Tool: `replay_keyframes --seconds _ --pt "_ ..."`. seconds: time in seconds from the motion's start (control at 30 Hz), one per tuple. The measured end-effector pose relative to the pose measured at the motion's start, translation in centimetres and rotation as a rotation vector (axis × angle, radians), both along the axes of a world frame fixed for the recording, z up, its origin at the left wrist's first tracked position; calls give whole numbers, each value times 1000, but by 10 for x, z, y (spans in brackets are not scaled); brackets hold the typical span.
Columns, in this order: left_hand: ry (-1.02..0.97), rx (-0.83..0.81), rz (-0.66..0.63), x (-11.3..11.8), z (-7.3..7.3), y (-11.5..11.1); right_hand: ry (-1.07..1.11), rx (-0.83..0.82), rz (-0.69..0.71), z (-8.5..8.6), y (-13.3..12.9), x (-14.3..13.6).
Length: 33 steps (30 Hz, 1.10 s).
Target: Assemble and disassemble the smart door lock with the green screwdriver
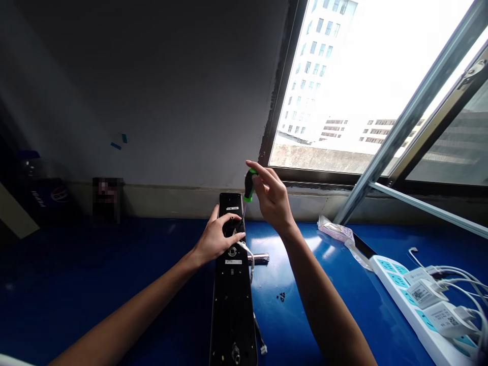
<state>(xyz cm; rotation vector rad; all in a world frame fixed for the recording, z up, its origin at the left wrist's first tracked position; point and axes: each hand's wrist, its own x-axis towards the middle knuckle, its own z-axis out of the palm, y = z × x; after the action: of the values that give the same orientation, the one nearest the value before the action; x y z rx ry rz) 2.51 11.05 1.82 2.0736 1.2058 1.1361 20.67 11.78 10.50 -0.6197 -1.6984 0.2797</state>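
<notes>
A long black door lock panel [232, 290] lies lengthwise in front of me, with white labels and metal fittings on its upper side. My left hand [217, 236] grips its far part, thumb and forefinger bent across the face near the right edge. In my right hand [272, 198] is a screwdriver [248, 186] with a black and green handle, held tilted. Its shaft runs down to the panel's right edge beside my left fingertips, where the exact tip contact is hard to see. A white cable [249, 256] comes out near my left thumb.
Several small dark screws [281, 296] lie on the blue table [152, 295]. A shiny cylinder [260, 258] rests against the panel's right side. At right are a power strip [404, 305] with chargers and a plastic-wrapped packet [335, 230]. A bottle [46, 188] stands far left.
</notes>
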Motion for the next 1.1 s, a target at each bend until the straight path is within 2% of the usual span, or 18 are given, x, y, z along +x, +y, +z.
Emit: replay_keyframes --seconds 0.1,0.27,0.33,0.4,0.47,0.63,0.7,0.8,0.87,1.03,1.1 --pt "0 12 1 1 2 -1 -24 -52 71 0 0 0" --pt "7 -8 6 1 2 -1 23 2 -82 -2 2 1" --pt "9 -12 0 0 2 -1 15 -14 -33 -2 1 2" --pt "6 -1 -5 0 2 -1 -21 -62 76 -2 1 2" --pt "-1 11 -8 0 2 -1 -45 -76 103 -2 1 3" --pt "-1 9 -5 1 3 -2 2 27 -124 -3 1 3" --pt "1 18 -5 1 3 -2 -18 5 -90 -3 0 3" --pt "-2 34 -6 1 2 -1 -55 -95 70 -2 -3 4" --pt "-5 35 -6 1 2 -1 -53 -131 104 -1 -5 5" --pt "4 16 1 2 3 -1 -27 -9 -104 -2 -4 7" --pt "17 5 8 2 4 -2 -24 -27 -112 -5 -1 10"
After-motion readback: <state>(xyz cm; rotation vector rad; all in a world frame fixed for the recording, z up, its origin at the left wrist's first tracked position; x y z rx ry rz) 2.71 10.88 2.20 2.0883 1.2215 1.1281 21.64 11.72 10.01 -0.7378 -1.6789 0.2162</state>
